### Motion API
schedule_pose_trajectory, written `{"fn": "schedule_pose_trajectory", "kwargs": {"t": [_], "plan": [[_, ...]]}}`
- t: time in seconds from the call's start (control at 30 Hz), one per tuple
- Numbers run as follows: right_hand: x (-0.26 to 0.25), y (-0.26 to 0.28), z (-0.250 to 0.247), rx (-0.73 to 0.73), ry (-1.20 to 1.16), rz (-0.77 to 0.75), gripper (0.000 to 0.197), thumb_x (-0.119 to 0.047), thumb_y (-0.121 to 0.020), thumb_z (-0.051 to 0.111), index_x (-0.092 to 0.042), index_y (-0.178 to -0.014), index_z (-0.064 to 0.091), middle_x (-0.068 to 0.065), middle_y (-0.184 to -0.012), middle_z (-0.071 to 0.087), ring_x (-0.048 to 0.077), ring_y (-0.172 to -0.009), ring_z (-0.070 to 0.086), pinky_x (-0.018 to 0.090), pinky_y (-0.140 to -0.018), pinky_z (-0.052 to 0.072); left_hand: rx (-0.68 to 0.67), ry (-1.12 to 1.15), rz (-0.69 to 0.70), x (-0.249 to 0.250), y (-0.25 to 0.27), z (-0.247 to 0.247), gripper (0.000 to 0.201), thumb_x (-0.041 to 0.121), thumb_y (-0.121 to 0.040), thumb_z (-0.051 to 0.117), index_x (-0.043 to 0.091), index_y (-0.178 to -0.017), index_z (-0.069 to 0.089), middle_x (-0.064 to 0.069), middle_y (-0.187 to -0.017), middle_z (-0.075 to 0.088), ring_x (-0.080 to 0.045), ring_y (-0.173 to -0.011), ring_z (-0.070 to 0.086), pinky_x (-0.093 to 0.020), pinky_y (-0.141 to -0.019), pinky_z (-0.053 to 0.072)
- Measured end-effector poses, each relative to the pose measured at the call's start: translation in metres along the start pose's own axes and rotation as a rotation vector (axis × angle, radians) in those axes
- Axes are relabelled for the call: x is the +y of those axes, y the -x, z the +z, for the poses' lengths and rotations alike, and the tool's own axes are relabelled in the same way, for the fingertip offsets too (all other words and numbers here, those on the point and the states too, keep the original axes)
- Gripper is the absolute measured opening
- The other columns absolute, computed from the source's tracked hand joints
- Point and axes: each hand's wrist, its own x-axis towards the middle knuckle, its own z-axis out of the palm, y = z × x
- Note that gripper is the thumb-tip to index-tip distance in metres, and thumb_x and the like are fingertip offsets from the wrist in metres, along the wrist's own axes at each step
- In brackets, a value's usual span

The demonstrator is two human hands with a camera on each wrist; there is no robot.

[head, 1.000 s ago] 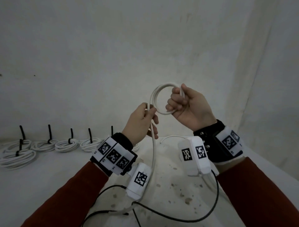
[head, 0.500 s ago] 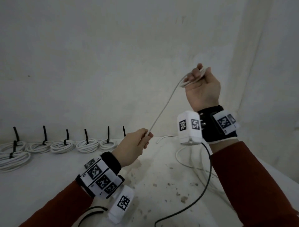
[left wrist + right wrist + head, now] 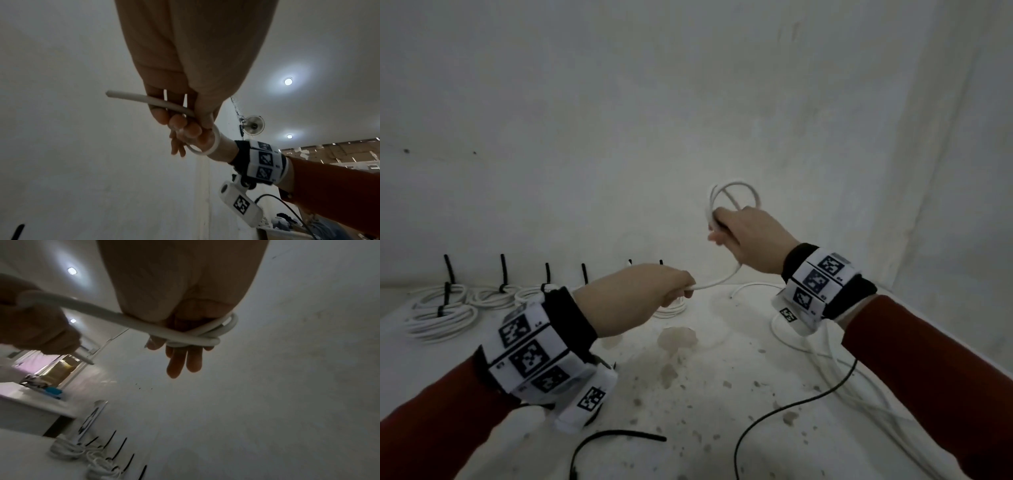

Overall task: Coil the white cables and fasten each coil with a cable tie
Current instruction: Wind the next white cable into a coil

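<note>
A white cable coil (image 3: pixel 736 197) stands up from my right hand (image 3: pixel 717 229), which grips it above the table's back right. In the right wrist view the loops (image 3: pixel 197 337) cross my curled fingers (image 3: pixel 180 363). One strand (image 3: pixel 722 279) sags from the coil down to my left hand (image 3: pixel 686 291), which pinches it near its free end. The left wrist view shows my left fingers (image 3: pixel 180 123) curled round the cable, whose short cut end (image 3: pixel 115 94) sticks out to the left.
Several finished coils (image 3: pixel 441 315) with upright black ties (image 3: pixel 503 270) line the white table (image 3: pixel 705 394) along the back wall at left. Loose white cables (image 3: pixel 822 356) lie at right under my right forearm. A black wire (image 3: pixel 791 407) and a black strand (image 3: pixel 619 437) cross the front.
My right hand, raised high half a second ago with the cable taut, has come down and turned over with the coil. My left hand has slid to the cable's end.
</note>
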Motion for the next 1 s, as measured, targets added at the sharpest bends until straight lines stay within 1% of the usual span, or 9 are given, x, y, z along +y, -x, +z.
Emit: {"fn": "schedule_pose_trajectory", "kwargs": {"t": [0.07,0.17,0.3,0.4,0.5,0.57,0.73,0.9,1.0], "plan": [[-0.008,0.001,-0.001,-0.169,0.022,-0.027,0.021,-0.032,-0.100,0.044,-0.015,-0.089,0.049,0.000,-0.080,0.071,0.022,-0.069,0.062,0.041,-0.069,0.048,0.060,0.019,-0.007,-0.009,0.006,-0.008,0.032,-0.004,-0.090,0.043,0.024,-0.098,0.055,0.017,-0.071,0.039,0.005,-0.067,0.041,-0.012,-0.068,0.032],[-0.015,0.010,-0.004,-0.281,-0.243,0.022,0.028,-0.030,-0.102,0.041,-0.013,-0.081,0.052,-0.003,-0.064,0.064,0.007,-0.055,0.052,0.026,-0.063,0.040,0.239,0.097,-0.015,-0.025,0.018,-0.020,0.019,0.022,-0.096,0.038,0.020,-0.097,0.057,0.012,-0.070,0.047,0.002,-0.067,0.044,-0.011,-0.062,0.034],[-0.036,0.025,-0.007,-0.228,-0.909,0.177,0.056,-0.046,-0.095,0.032,-0.011,-0.060,0.057,0.001,-0.048,0.041,0.011,-0.041,0.031,0.018,-0.046,0.029,0.441,0.281,-0.072,-0.035,0.024,-0.025,0.023,0.028,-0.095,0.034,0.023,-0.094,0.056,0.004,-0.074,0.054,-0.007,-0.063,0.045,-0.013,-0.059,0.033],[-0.054,0.024,-0.006,-0.161,-1.269,0.239,0.064,-0.055,-0.092,0.027,-0.014,-0.049,0.052,0.000,-0.039,0.030,0.012,-0.037,0.022,0.022,-0.042,0.020,0.504,0.541,-0.150,-0.031,0.018,-0.018,0.025,0.038,-0.094,0.036,0.031,-0.107,0.056,0.007,-0.089,0.058,-0.003,-0.083,0.052,-0.014,-0.076,0.038],[-0.071,0.016,-0.004,-0.033,-1.570,0.275,0.066,-0.053,-0.098,0.027,-0.017,-0.046,0.047,-0.005,-0.035,0.023,0.012,-0.035,0.015,0.029,-0.047,0.012,0.522,0.707,-0.162,-0.018,0.010,-0.003,0.035,0.057,-0.086,0.046,0.038,-0.115,0.054,0.009,-0.102,0.059,-0.027,-0.090,0.056,-0.040,-0.085,0.044],[-0.081,0.010,-0.003,0.098,-1.642,0.358,0.066,-0.047,-0.101,0.026,-0.017,-0.046,0.044,-0.005,-0.036,0.022,0.013,-0.035,0.015,0.031,-0.048,0.011,0.591,0.843,-0.181,-0.008,0.005,0.005,0.034,0.052,-0.084,0.055,0.028,-0.108,0.057,0.001,-0.102,0.063,-0.033,-0.090,0.058,-0.050,-0.085,0.045],[-0.099,-0.002,0.002,0.320,-1.619,0.557,0.059,-0.036,-0.103,0.031,-0.014,-0.049,0.042,-0.004,-0.040,0.022,0.013,-0.037,0.015,0.033,-0.052,0.011,0.731,0.960,-0.214,-0.005,-0.001,0.011,0.021,0.018,-0.099,0.045,0.006,-0.085,0.055,0.006,-0.071,0.056,-0.002,-0.068,0.051,-0.014,-0.069,0.039],[-0.105,-0.008,0.014,0.276,-1.776,0.496,0.056,-0.029,-0.104,0.034,-0.017,-0.053,0.057,0.003,-0.052,0.030,0.013,-0.040,0.031,0.023,-0.043,0.031,0.720,1.201,-0.241,-0.017,0.006,0.007,0.027,0.031,-0.097,0.041,0.013,-0.078,0.045,0.008,-0.058,0.042,-0.011,-0.064,0.051,-0.026,-0.074,0.047],[-0.106,-0.009,0.013,0.121,-1.796,0.473,0.047,-0.026,-0.103,0.032,-0.007,-0.065,0.054,0.004,-0.045,0.040,0.022,-0.046,0.042,0.028,-0.053,0.042,0.725,1.122,-0.258,-0.023,0.013,0.004,0.029,0.027,-0.102,0.035,0.013,-0.077,0.041,0.010,-0.054,0.035,-0.012,-0.051,0.037,-0.033,-0.062,0.045]]}}
